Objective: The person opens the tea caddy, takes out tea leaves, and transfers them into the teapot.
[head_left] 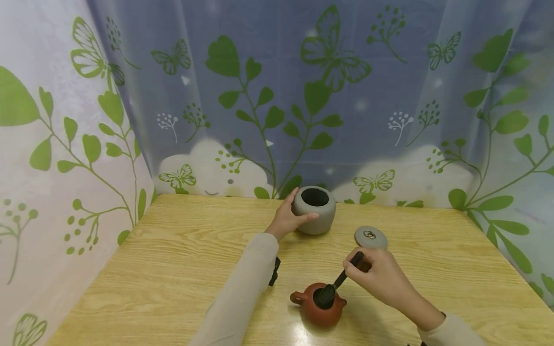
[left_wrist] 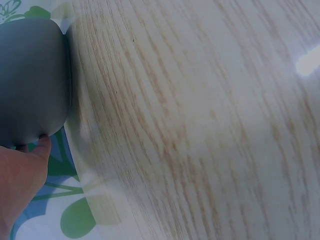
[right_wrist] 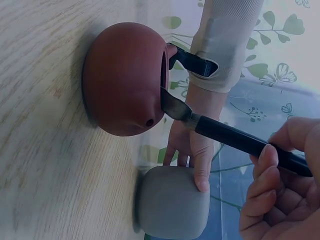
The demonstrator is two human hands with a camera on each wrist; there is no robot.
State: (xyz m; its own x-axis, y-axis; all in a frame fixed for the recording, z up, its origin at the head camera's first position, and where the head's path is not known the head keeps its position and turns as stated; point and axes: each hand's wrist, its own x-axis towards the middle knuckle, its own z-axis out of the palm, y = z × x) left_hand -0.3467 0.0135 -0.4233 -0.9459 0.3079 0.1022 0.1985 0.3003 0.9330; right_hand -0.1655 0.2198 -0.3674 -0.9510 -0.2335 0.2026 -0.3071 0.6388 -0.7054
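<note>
My left hand holds a round grey jar by its side, thumb across the front and fingers round the far side. The jar stands upright with its dark mouth uncovered. Between the thumb and fingers of my right hand is the black handle of a small spoon. The spoon's bowl dips into the open top of a reddish-brown clay teapot, tilted down from the spout side. Dark stuff shows at the bowl in the head view. In the left wrist view, fingers touch the jar's lower edge.
A grey lid with a small ring on top lies right of the jar, just beyond my right hand. The wooden table ends at a curtain printed with leaves and butterflies. A black strap piece shows by my left sleeve.
</note>
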